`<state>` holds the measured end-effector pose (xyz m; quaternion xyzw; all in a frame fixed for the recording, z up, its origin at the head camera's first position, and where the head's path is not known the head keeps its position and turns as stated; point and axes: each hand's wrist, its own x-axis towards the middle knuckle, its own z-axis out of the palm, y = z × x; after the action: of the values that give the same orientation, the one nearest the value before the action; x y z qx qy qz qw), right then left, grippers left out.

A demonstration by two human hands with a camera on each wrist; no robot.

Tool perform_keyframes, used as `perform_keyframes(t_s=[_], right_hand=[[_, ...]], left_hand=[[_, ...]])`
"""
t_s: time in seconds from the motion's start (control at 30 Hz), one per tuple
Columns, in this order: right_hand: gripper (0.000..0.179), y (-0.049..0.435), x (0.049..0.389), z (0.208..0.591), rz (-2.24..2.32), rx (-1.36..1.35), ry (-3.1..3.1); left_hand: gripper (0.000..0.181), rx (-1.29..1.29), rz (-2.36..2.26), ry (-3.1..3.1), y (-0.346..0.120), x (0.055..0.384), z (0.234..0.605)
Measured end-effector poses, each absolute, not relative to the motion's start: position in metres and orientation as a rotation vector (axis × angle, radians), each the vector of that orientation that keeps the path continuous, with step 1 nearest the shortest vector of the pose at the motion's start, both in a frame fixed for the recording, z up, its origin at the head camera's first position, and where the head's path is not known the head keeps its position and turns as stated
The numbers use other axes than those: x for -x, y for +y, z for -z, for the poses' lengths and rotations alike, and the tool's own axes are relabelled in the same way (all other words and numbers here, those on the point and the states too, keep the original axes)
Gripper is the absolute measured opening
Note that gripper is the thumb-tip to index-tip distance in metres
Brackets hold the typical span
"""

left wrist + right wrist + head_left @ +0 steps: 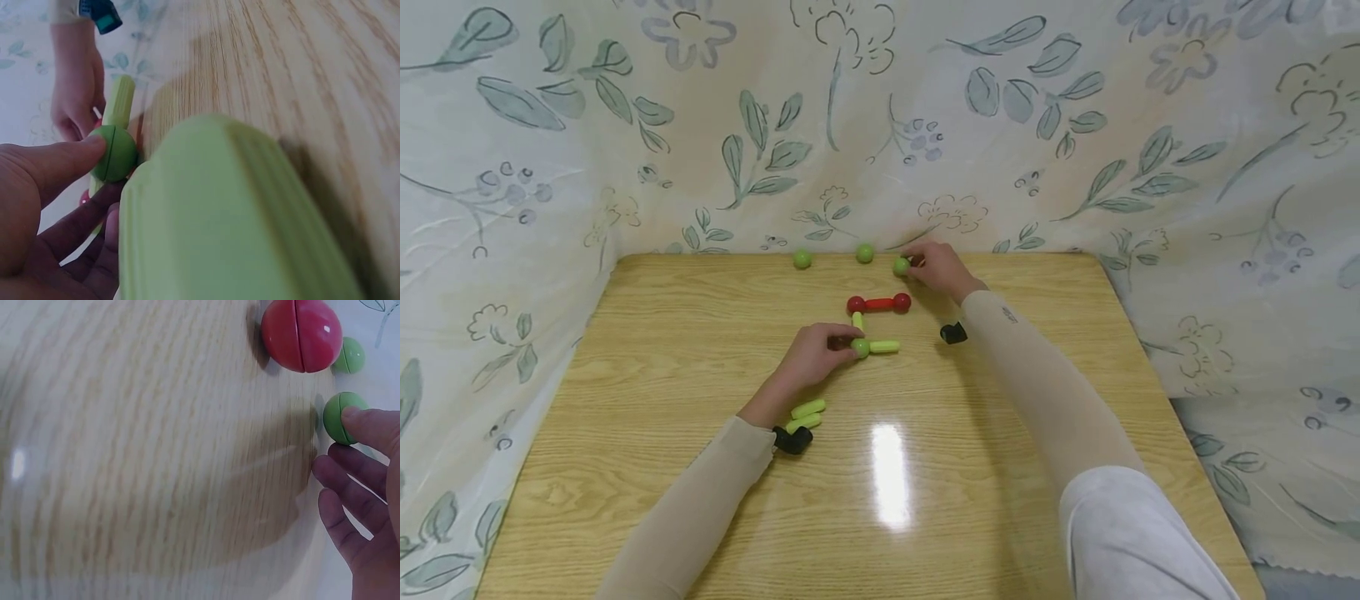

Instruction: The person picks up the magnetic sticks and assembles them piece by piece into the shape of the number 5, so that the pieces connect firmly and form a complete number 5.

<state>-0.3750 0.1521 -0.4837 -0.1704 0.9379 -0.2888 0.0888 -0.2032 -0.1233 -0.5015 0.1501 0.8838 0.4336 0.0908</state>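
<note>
My left hand [816, 354] pinches a green ball [861, 347] between thumb and fingers at the middle of the table. A yellow-green rod [884, 346] extends right from that ball, and another rod [857, 320] runs from it toward a red ball [857, 305]. A red rod [879, 305] links this red ball to a second red ball [902, 302]. Near the table's far edge, my right hand [942, 268] pinches another green ball [901, 267], its thumb on the ball in the right wrist view. The other fingers there are spread beside it.
Two more green balls, one left [802, 258] and one central [865, 252], lie along the far edge of the wooden table [685, 333]. Two loose yellow-green rods [807, 415] lie beside my left wrist. Floral cloth [880, 125] hangs behind the table.
</note>
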Motion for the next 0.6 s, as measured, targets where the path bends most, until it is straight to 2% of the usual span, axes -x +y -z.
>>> perform_keyframes(t_s=[0.6], right_hand=[[0.039,0.162,0.364,0.479,0.858,0.501,2.798]], left_hand=[[0.03,-0.45,-1.286,2.637,-0.123,0.203,0.499]])
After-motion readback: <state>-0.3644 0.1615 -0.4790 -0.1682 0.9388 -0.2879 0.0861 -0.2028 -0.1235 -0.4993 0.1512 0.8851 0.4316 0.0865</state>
